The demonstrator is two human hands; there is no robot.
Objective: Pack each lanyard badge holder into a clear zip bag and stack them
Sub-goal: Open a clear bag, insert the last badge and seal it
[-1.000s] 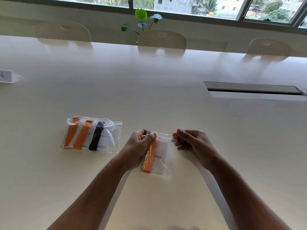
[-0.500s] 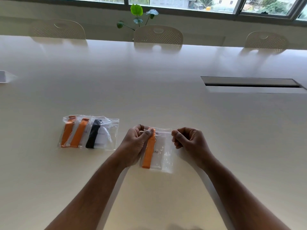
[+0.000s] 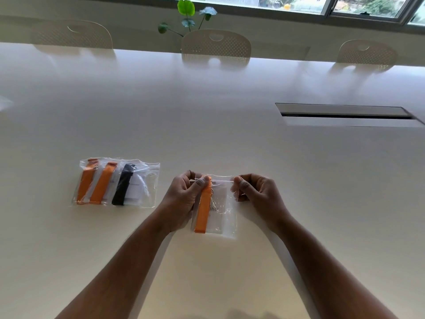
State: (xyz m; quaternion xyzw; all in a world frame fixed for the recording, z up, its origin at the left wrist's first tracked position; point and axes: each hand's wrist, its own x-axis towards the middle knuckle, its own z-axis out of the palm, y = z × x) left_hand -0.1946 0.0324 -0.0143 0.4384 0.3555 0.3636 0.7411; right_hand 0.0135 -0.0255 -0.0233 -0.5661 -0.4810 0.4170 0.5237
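both hands pinch the zip bag [image 3: 227, 203] top at frame centre, left hand [image 3: 184, 199] and right hand [image 3: 255, 192] at opposite ends, likely to seal the orange lanyard [image 3: 203, 210] inside.

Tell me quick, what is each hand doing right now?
Left hand: fingers pinch the top left corner of the clear zip bag.
Right hand: fingers pinch the bag's top right corner.

Both hands, left [image 3: 184, 196] and right [image 3: 257, 192], are pinching a bag's [image 3: 226, 217] zip edge; an orange lanyard [image 3: 202, 212] is sitting inside, bagged stack [image 3: 116, 183] lying left.
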